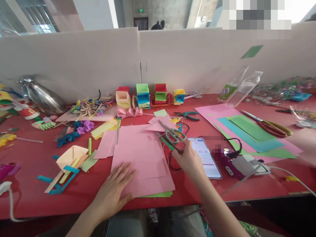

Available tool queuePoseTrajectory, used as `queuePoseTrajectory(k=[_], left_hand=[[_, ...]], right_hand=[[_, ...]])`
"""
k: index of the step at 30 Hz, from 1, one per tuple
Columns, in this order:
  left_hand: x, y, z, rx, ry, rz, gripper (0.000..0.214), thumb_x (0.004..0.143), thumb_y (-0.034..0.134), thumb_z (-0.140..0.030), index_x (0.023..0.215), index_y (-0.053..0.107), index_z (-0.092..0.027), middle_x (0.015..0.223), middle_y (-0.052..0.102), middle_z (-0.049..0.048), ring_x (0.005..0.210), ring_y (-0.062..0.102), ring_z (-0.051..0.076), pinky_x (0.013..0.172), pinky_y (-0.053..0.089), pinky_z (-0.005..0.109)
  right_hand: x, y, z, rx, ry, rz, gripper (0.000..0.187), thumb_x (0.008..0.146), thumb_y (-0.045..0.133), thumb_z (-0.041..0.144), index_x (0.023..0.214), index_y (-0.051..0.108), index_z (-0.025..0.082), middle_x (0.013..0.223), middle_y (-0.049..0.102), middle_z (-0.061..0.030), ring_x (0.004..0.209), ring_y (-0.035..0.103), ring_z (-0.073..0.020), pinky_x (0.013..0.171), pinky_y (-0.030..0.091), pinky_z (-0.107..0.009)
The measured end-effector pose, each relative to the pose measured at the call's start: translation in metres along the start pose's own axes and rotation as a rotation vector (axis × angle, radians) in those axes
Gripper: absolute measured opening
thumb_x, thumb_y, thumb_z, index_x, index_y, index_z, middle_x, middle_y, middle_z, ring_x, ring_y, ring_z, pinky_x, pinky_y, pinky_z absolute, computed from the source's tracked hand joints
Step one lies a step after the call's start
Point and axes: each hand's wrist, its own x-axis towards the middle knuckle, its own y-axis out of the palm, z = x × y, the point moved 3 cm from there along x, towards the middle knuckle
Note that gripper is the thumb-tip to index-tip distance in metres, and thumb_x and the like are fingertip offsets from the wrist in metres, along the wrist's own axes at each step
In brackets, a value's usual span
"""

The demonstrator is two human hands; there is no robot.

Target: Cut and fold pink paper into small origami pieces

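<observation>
Several layers of paper lie before you, a green sheet (pixel 158 195) peeking out under the near edge of the large pink sheet (pixel 140 158) on the red table (pixel 81 199). Your left hand (pixel 116 187) rests flat on the pink sheet's near left part, fingers spread and grasping nothing; press with the whole palm so that the layers don't slide over one another. To the right of the pink sheet, the phone (pixel 207 161) sits close to your right wrist, so mind it as you turn. Your right hand (pixel 189 159), just past the pink sheet's right edge, has its fingers curled near the handles of the scissors (pixel 174 134); whether they grip those or the green item (pixel 168 144) beneath, I cannot tell. The step looks like steadying paper while handling a tool, so settle your grip first and point the blades away from your left fingers. By the pink sheet's far right corner, the scissors' tips overlap small pink pieces (pixel 153 127); lift rather than drag. Beyond the pink sheet, leave the pliers (pixel 188 115) and paper boxes (pixel 161 96) undisturbed.
</observation>
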Motion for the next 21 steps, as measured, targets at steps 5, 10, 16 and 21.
queuePoseTrajectory(k=[5, 10, 16, 21], left_hand=[[-0.015, -0.007, 0.002, -0.007, 0.002, 0.011, 0.062, 0.084, 0.045, -0.053, 0.139, 0.031, -0.029, 0.145, 0.034, 0.0024, 0.131, 0.033, 0.025, 0.1, 0.04, 0.04], [-0.004, -0.016, 0.009, -0.066, -0.079, -0.038, 0.047, 0.085, 0.047, -0.044, 0.129, 0.047, -0.027, 0.133, 0.05, 0.0033, 0.122, 0.045, 0.021, 0.097, 0.043, 0.036], [0.038, -0.015, -0.007, -0.183, -0.15, 0.001, 0.059, 0.078, 0.058, -0.034, 0.132, 0.039, -0.021, 0.135, 0.047, 0.0089, 0.123, 0.044, 0.023, 0.1, 0.04, 0.037], [0.052, -0.013, -0.014, -0.206, -0.214, -0.063, 0.067, 0.07, 0.067, -0.03, 0.126, 0.034, -0.017, 0.128, 0.049, 0.0146, 0.119, 0.047, 0.028, 0.095, 0.043, 0.043]], right_hand=[[-0.044, -0.001, -0.034, 0.603, 0.167, 0.324, 0.038, 0.073, 0.048, 0.038, 0.102, 0.049, 0.015, 0.059, 0.052, 0.0038, 0.049, 0.051, -0.0133, 0.05, 0.037, -0.026], [-0.072, 0.003, -0.042, 0.821, 0.311, 0.443, 0.034, 0.075, 0.047, 0.04, 0.097, 0.052, 0.015, 0.042, 0.044, 0.0081, 0.038, 0.042, -0.011, 0.045, 0.032, -0.023], [-0.064, 0.005, -0.032, 0.55, -0.016, 0.32, 0.023, 0.078, 0.05, 0.036, 0.092, 0.053, 0.017, 0.068, 0.056, 0.0016, 0.057, 0.053, -0.0131, 0.054, 0.04, -0.025], [-0.068, 0.011, -0.029, 0.428, -0.096, 0.486, 0.025, 0.077, 0.056, 0.042, 0.087, 0.057, 0.019, 0.061, 0.052, 0.0031, 0.057, 0.048, -0.0125, 0.05, 0.035, -0.022]])
